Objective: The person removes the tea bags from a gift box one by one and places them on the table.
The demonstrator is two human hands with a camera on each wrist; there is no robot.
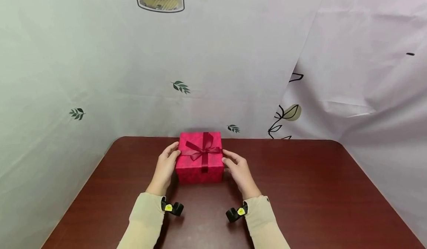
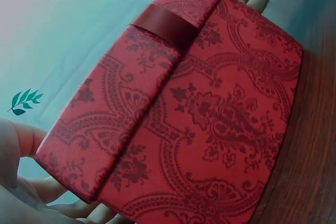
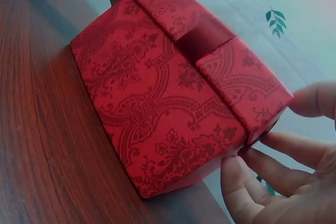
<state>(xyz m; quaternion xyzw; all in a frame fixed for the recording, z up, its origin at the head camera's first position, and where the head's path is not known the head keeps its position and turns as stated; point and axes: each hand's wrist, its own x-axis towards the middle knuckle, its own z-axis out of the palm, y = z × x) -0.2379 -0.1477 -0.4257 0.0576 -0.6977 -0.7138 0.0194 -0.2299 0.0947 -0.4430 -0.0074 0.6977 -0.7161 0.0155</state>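
Note:
A red gift box (image 1: 190, 175) with a dark floral pattern stands on the table between my two hands. Its lid (image 1: 186, 137) is on, with a dark red ribbon (image 1: 205, 163) tied in a bow on top. On the left, my left hand (image 1: 166, 166) grips the lid's edge with thumb and fingers. My right hand (image 1: 241, 171) holds the opposite side the same way. Close up in the right wrist view, fingers (image 3: 286, 174) of the right hand curl at the lid's rim. The left wrist view shows the left hand (image 2: 31, 182) at the box's corner.
The dark brown wooden table (image 1: 300, 193) has rounded far corners. A pale cloth wall (image 1: 217, 63) with leaf prints stands right behind its back edge, close to the box. Each wrist wears a black strap with a small camera (image 1: 176, 209).

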